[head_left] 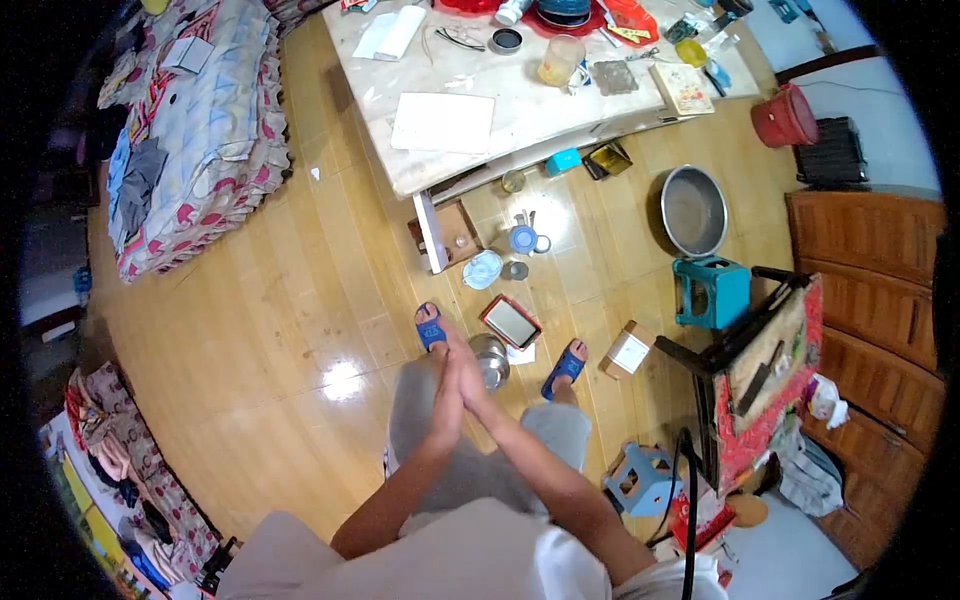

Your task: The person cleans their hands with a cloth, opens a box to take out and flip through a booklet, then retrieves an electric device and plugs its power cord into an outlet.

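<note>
My left hand [447, 396] and my right hand [470, 378] are pressed together palm to palm, fingers stretched out and pointing away from me. No object shows between them. Just beyond and to the right sits a round steel pot [491, 362] on the floor, partly covered by the hands. A red-framed tray [511, 322] lies further ahead, with a white paper [521, 354] under its near edge. Blue slippers [565, 371] are on the feet at both sides.
A white-topped table [370, 110] with an open drawer [432, 232] stands ahead. Jars and a blue-lidded jug [522, 238] are on the floor. To the right are a metal basin [694, 212], a teal stool [712, 292], a box [629, 350] and a blue stool [645, 480]. A bed [205, 150] is at left.
</note>
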{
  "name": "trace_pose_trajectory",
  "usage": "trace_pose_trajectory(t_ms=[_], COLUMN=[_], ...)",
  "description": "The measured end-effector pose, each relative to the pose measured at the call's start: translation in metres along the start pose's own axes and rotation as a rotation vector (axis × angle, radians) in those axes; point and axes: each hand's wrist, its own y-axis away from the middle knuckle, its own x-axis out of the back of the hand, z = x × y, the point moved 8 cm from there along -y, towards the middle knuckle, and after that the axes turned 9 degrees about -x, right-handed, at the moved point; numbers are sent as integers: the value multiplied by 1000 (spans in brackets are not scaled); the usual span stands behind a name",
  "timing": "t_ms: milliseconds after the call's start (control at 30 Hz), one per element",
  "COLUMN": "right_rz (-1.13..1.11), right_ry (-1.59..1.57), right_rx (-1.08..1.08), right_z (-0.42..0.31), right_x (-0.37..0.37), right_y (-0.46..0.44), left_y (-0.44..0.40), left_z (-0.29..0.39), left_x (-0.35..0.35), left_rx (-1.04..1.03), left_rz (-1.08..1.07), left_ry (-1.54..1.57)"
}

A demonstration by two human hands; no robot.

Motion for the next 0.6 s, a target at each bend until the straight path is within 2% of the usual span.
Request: trace_pose_trajectory(t_ms=[100, 133, 167, 200, 267, 300, 333, 400, 433, 533, 600], right_rz=[45, 47, 101, 108, 157, 205, 209, 125, 100, 179, 191], right_ry=[110, 122, 316, 325, 213, 369, 374, 260, 105, 273, 244], right_rx=[60, 100, 286, 295, -60, -13, -2, -113, -285, -121, -63], right_z=[-62, -80, -104, -115, -110, -123, -132, -154, -160, -199, -195], right_x=[-15, -20, -25, -33, -42, -51, -62, -93, -108, -143, -173], right_y=[7, 15, 18, 22, 23, 23, 25, 27, 31, 23, 15], left_y=[11, 21, 29, 34, 33, 31, 33, 34, 34, 42, 47], left_z=[50, 68, 95, 117, 140, 151, 160, 189, 204, 242, 264], left_x=[9, 16, 9, 5, 24, 34, 45, 64, 71, 81, 94], left_rx=[-71, -52, 9, 58, 54, 122, 198, 156, 103, -21, -197], left_rz=[-154, -159, -248, -341, -322, -345, -365, -344, -342, -321, -169], left_ry=[-49, -44, -19, 7, 114, 116, 115, 87, 110, 110, 162])
